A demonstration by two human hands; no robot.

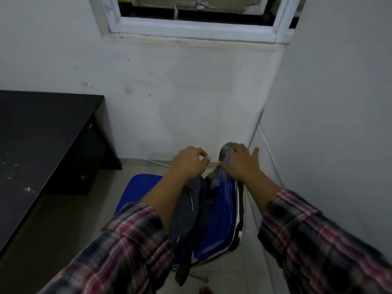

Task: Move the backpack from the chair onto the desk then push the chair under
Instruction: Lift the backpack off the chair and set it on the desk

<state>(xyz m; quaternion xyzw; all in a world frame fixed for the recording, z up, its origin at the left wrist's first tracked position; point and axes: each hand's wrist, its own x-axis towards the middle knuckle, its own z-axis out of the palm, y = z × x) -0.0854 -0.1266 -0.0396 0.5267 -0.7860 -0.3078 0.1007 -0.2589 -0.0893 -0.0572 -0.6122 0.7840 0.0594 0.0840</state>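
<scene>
A dark grey backpack (186, 215) stands on the blue chair (140, 187), leaning against its shiny blue backrest (222, 217). A grey strap loop (224, 151) sticks up at the top of the backrest. My right hand (239, 164) lies on that loop, thumb on its left side and fingers over its top, little finger spread out. Just left of the strap, my left hand (187, 163) hovers above the backpack with its fingers loosely curled and nothing in them. The black desk (38, 141) stands to the left.
White walls close in ahead and on the right, so the chair sits in a corner. A window (197, 22) is high on the far wall. A white cable (268, 145) runs down the right wall. Tiled floor lies between desk and chair.
</scene>
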